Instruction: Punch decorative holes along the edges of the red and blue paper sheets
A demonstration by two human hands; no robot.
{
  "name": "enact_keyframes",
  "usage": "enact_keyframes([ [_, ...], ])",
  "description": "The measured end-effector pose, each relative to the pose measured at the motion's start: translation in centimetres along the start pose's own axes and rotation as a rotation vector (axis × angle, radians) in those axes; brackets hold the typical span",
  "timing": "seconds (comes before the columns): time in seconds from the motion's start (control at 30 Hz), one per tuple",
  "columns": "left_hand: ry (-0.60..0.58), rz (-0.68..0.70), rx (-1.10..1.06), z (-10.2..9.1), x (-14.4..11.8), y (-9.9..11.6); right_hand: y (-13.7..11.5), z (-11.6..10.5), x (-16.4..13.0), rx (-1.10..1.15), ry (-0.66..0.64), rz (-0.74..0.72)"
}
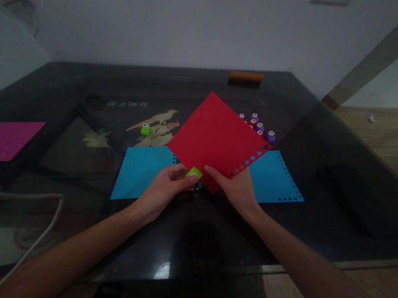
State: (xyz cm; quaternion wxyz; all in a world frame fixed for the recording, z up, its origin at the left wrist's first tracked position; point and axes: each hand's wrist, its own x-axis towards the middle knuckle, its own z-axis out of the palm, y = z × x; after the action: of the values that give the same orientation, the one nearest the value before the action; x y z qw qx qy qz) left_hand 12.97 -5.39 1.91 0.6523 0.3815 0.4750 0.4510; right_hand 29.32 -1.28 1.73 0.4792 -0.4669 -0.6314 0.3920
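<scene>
My left hand [166,186] is closed around a small green craft punch [194,173], by the lower edge of a red sheet of paper [219,132]. Thumb on top, my right hand [239,188] grips that sheet near its bottom corner and holds it tilted above the table. Flower-shaped and other small holes run along the sheet's lower right edge, with more near the bottom corner. Beneath it lie a blue sheet [141,168] on the left and another blue sheet [272,178] on the right, both with punched holes. Whether the punch is on the paper's edge is hard to tell.
Behind the red sheet stand several purple and red punches [259,127]. A second green punch [146,130] is near leaf-shaped pieces [156,136]. A pink sheet [4,140] lies far left, a white cable [54,218] front left, a dark case [357,199] right, an orange-brown roll [245,77] at the back.
</scene>
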Motion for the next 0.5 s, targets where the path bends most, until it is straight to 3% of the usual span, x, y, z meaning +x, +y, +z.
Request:
enact_keyframes([
  [0.5, 0.021, 0.006, -0.014, 0.11, 0.02, -0.09, -0.1, 0.02, -0.05, -0.001, -0.013, 0.016],
])
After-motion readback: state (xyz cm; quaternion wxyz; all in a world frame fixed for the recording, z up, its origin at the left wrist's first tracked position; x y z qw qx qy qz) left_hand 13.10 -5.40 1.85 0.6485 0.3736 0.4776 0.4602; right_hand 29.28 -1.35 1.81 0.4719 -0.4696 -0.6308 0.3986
